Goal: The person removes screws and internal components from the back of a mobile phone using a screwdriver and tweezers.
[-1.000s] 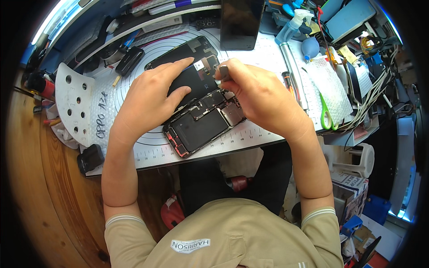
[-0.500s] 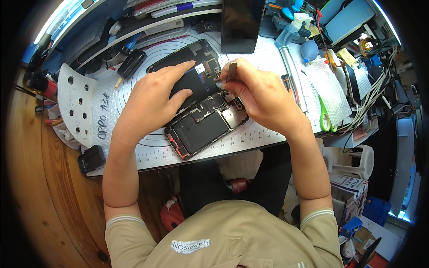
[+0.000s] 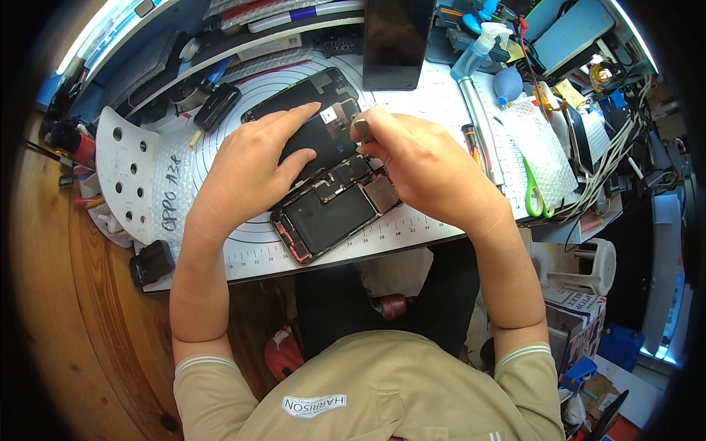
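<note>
An opened phone lies on the mat in two halves. The body (image 3: 331, 213), with its battery and inner parts bare, is nearest me. Beyond it the dark screen panel (image 3: 309, 147) lies with its inner side up, a flex cable along its right end. My left hand (image 3: 250, 162) rests on the panel's left part, thumb and fingers apart. Over the right end, where the two halves meet, my right hand (image 3: 426, 158) pinches a small dark tool (image 3: 361, 128) with a blunt, flat end. The tool's tip is hidden behind my fingers.
A white ruled mat (image 3: 250, 253) covers the bench. Behind the phone stands a dark upright screen (image 3: 397, 44). On the right are screwdrivers (image 3: 474, 147), green scissors (image 3: 535, 191), bubble wrap (image 3: 540, 140) and a blue blower bulb (image 3: 509, 84). A white perforated plate (image 3: 129, 173) stands left.
My right hand has shifted slightly left, and the tool has tilted so that its end points more toward me. The left hand stays on the panel.
</note>
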A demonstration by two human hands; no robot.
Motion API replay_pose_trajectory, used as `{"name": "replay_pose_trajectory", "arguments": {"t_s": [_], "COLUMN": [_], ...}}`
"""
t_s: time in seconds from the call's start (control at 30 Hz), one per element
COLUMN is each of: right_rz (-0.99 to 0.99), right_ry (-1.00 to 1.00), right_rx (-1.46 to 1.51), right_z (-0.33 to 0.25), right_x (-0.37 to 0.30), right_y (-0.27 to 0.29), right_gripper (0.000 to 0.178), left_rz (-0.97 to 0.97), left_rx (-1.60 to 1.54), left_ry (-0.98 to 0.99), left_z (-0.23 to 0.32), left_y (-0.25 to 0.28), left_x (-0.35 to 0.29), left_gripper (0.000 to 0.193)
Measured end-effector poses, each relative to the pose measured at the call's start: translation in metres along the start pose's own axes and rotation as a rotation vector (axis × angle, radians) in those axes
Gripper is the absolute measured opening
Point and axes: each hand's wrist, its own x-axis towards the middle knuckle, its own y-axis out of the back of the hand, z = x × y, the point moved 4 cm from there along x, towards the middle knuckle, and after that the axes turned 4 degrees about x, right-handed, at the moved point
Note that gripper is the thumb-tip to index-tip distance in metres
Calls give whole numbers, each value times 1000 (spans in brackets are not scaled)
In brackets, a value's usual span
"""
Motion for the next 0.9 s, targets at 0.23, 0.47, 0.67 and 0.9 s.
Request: {"name": "replay_pose_trajectory", "arguments": {"t_s": [0.23,0.47,0.67,0.9], "right_rz": [-9,1,-15,-19], "right_ry": [-28,-9,-17,-159], "right_rx": [41,73,69,413], "right_z": [5,4,4,23], "right_x": [4,4,5,5], "right_y": [1,2,0,3], "right_gripper": [16,16,17,16], "left_rz": [3,2,12,3], "left_rx": [-3,1,11,13], "left_ry": [2,2,-7,-6], "left_z": [-1,-1,-3,-1], "left_y": [0,0,-1,0], "left_x": [0,0,-2,0], "left_gripper": [54,53,54,52]}}
